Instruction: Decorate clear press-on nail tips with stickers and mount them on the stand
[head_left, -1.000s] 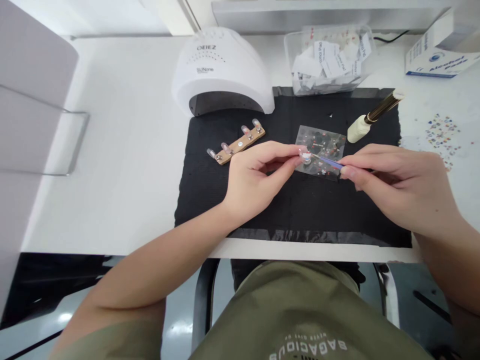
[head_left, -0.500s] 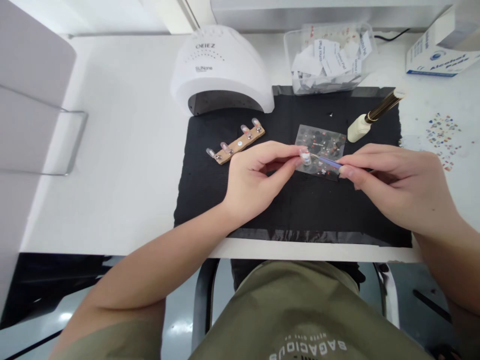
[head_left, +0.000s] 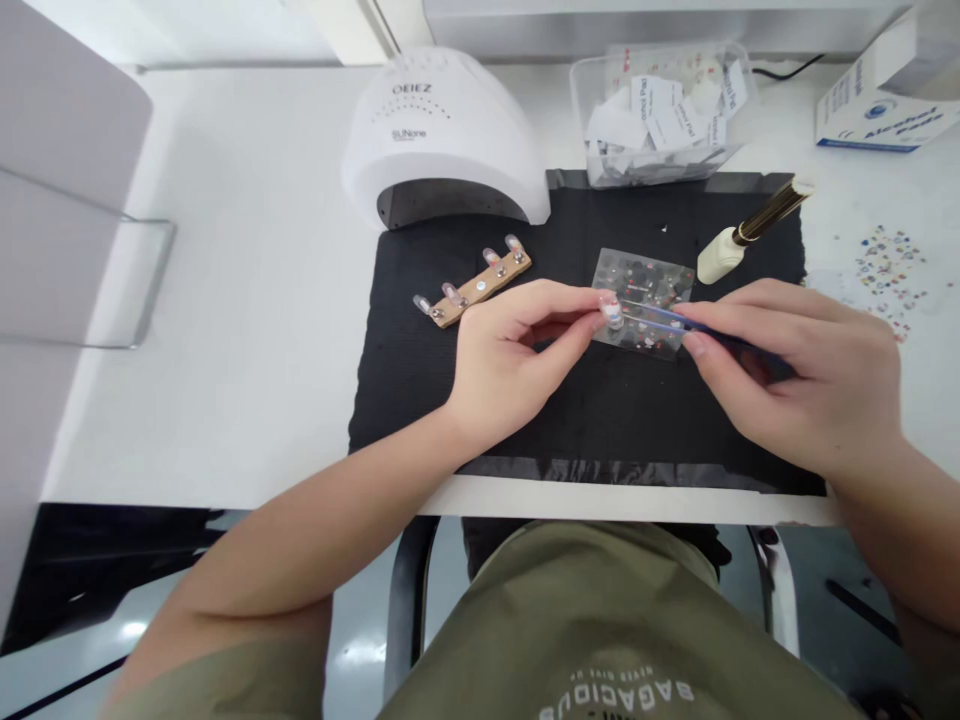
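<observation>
Between thumb and forefinger, my left hand (head_left: 525,350) pinches a clear false nail (head_left: 611,312) with a white and red design on it. My right hand (head_left: 802,370) grips blue tweezers (head_left: 675,322), whose two tips are spread apart and point at the nail. Whether the tips touch the nail I cannot tell. Beneath both lies a clear sticker sheet (head_left: 651,285) with small red and white figures, partly hidden by the nail and tweezers. Left of my left hand, a wooden strip (head_left: 480,288) carries several more false nails on small metal studs.
A white nail lamp (head_left: 442,130) stands behind the black mat (head_left: 570,420). At the back are a clear bin (head_left: 592,165) of alcohol pads and an alcohol pad box (head_left: 870,110). A polish bottle (head_left: 721,255) stands at the right; small loose decorations (head_left: 889,270) lie beyond it.
The tweezers' tips, close together at the nail before, are now spread apart. My right hand has shifted slightly and turned; my left hand still holds the nail in the same place.
</observation>
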